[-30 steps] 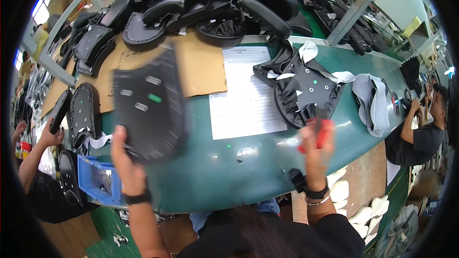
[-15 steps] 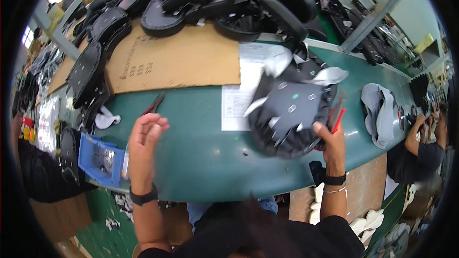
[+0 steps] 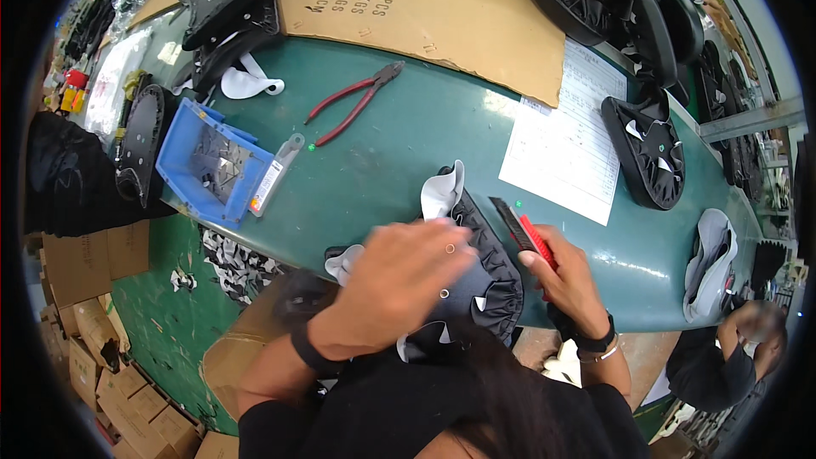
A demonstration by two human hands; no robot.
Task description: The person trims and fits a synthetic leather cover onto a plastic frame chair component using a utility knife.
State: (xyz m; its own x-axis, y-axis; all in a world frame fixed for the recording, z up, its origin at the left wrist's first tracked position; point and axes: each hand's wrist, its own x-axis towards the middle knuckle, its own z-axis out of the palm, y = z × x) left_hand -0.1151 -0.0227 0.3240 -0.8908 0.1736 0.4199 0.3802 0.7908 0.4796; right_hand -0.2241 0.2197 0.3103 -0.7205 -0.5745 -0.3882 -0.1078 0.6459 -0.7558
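Observation:
A black padded seat-like piece with a gathered edge, metal rings and white fabric flaps lies against my body at the table's near edge. My left hand, slightly blurred, rests over it with fingers stretched out, covering its middle. To its right my right hand grips a red utility knife, the dark blade pointing up and left. Red-handled pliers lie open-jawed on the green table, apart from both hands. Part of the padded piece is hidden by hair and my arm.
A blue bin of small metal parts stands at the left edge, beside a clear plastic case. Cardboard and printed sheets lie further back. Another black padded piece and grey fabric lie right; a person sits beyond.
The padded piece has come from the table in toward my body. My left hand has moved right onto it. The knife stays in my right hand, and the view has shifted.

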